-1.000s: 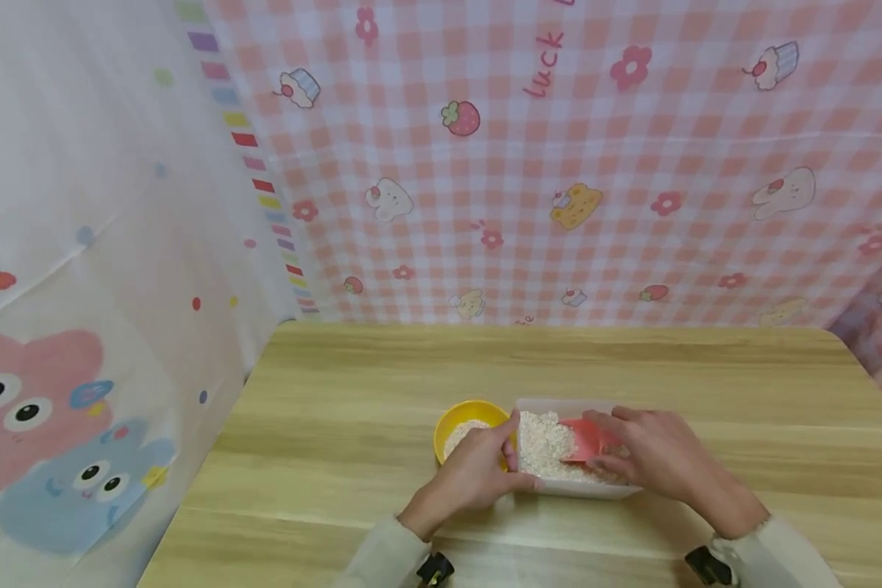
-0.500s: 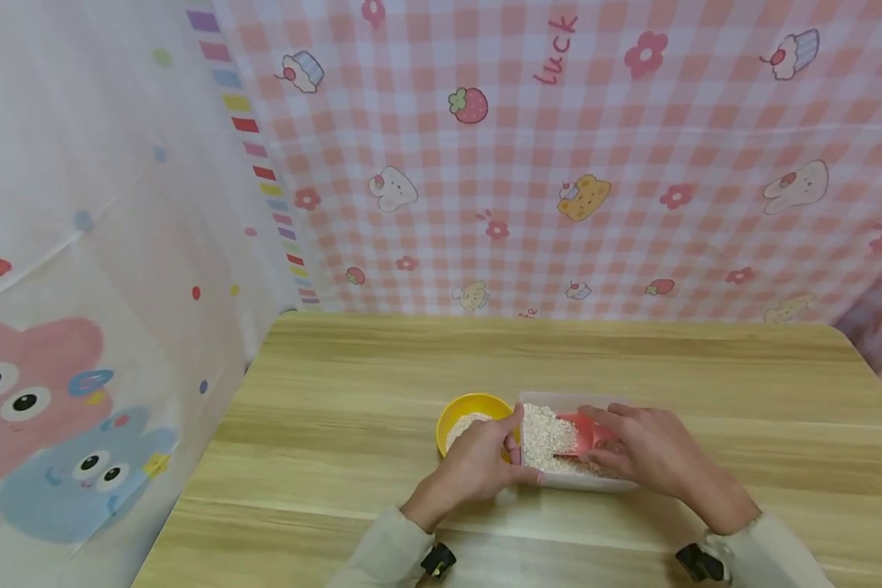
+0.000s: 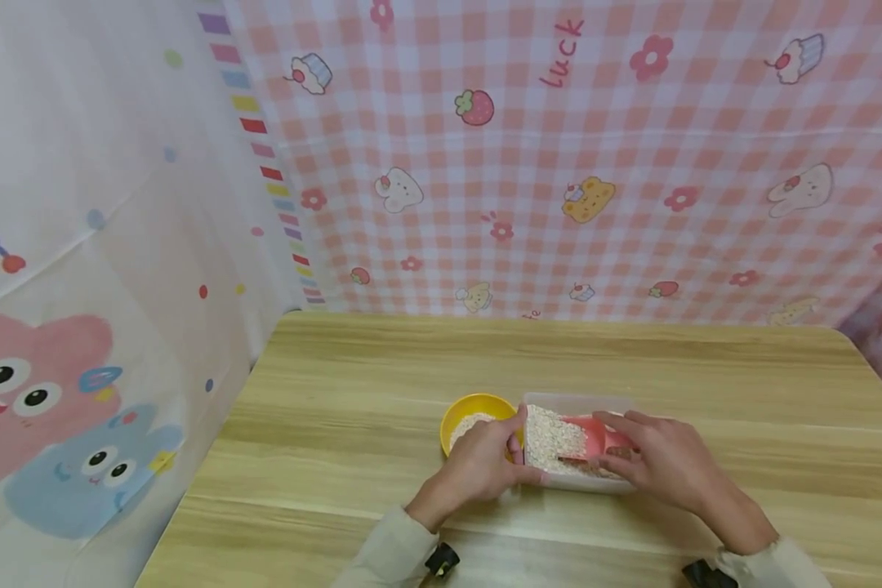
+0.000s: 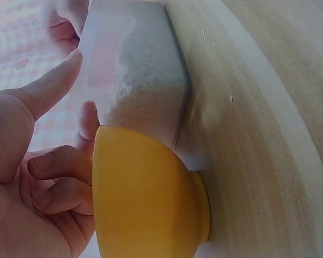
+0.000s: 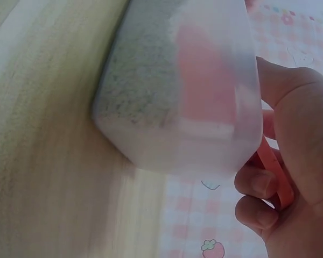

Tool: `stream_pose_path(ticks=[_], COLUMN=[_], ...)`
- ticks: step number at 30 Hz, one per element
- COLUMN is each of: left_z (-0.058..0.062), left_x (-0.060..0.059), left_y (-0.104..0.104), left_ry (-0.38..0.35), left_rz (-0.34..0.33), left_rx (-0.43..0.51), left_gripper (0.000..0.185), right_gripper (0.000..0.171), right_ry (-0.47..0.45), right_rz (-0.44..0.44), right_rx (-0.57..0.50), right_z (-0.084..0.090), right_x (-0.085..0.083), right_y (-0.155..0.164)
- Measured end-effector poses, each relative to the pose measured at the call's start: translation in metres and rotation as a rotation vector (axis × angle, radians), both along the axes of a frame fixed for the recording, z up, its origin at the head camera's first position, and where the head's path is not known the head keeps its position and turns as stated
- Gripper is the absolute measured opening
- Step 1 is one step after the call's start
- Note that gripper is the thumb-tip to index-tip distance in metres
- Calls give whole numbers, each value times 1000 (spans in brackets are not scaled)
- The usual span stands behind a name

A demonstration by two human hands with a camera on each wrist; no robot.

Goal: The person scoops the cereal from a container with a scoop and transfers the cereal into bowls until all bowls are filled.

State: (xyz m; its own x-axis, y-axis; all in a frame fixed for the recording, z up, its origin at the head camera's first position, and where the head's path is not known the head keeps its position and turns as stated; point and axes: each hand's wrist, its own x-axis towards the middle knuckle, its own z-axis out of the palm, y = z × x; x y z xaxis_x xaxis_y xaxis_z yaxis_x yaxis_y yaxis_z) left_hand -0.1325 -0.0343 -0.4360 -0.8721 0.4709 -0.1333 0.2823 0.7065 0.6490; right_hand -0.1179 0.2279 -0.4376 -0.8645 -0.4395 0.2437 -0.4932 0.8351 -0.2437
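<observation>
A translucent plastic container (image 3: 588,483) of rolled oats (image 3: 547,437) stands on the table. My left hand (image 3: 481,461) holds its left end, with thumb and fingers spread along the walls. My right hand (image 3: 665,457) grips the handle of a red scoop (image 3: 594,435), whose blade lies among the oats inside the container. The right wrist view shows the handle (image 5: 274,172) between curled fingers, and the blade as a pink patch through the wall. Against the left hand's curled fingers sits a yellow bowl (image 4: 145,193) with oats in it; the hand partly covers it in the head view.
The wooden table (image 3: 353,367) extends around both vessels. A few oat flakes lie on it near the container. A pink checked cloth (image 3: 529,147) hangs behind the table, and a white printed cloth (image 3: 140,204) hangs at the left.
The right hand has drawn the scoop slightly right within the container, and more of its red blade shows. The left hand keeps its hold. The head view has shifted slightly.
</observation>
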Motion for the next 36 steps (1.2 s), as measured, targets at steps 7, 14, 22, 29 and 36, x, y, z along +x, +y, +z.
stream_pose_path(ticks=[7, 14, 22, 29, 36], left_z=[0, -1, -1, -2, -4], left_x=[0, 0, 0, 0, 0], left_y=[0, 0, 0, -1, -2], left_ry=[2, -6, -6, 4, 14], left_rz=[-1, 8, 9, -5, -21], left_rx=[10, 13, 31, 64, 88], left_gripper=[95, 95, 95, 94, 95], right_gripper=[53, 52, 53, 53, 53], right_ry=[-3, 27, 80, 101, 136], right_rz=[-3, -8, -10, -10, -8], right_rx=[-24, -61, -74, -115, -163], right_z=[-4, -10, -16, -20, -24], right_x=[2, 3, 3, 4, 5], right_y=[3, 4, 5, 6, 5])
